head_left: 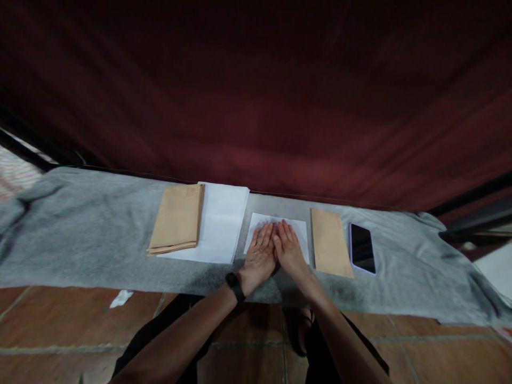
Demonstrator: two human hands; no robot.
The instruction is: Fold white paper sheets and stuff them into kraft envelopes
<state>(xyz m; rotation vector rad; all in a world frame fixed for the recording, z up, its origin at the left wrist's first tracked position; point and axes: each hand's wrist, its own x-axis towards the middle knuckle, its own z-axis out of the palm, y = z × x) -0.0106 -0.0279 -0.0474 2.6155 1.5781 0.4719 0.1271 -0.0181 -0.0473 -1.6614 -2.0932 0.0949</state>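
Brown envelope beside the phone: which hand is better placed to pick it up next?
Right, I'd judge. The right hand lies flat on the side of the white paper nearest the brown envelope. The left hand is farther off and would likely have to cross the right.

A phone (362, 249) lies on grey cloth (100, 229), a white scrap (121, 298) on tiles (68, 322).

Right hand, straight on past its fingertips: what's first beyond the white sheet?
The right hand would slide off the white sheet onto a strip of grey cloth, then likely meet the dark red backdrop; its depth is unclear.
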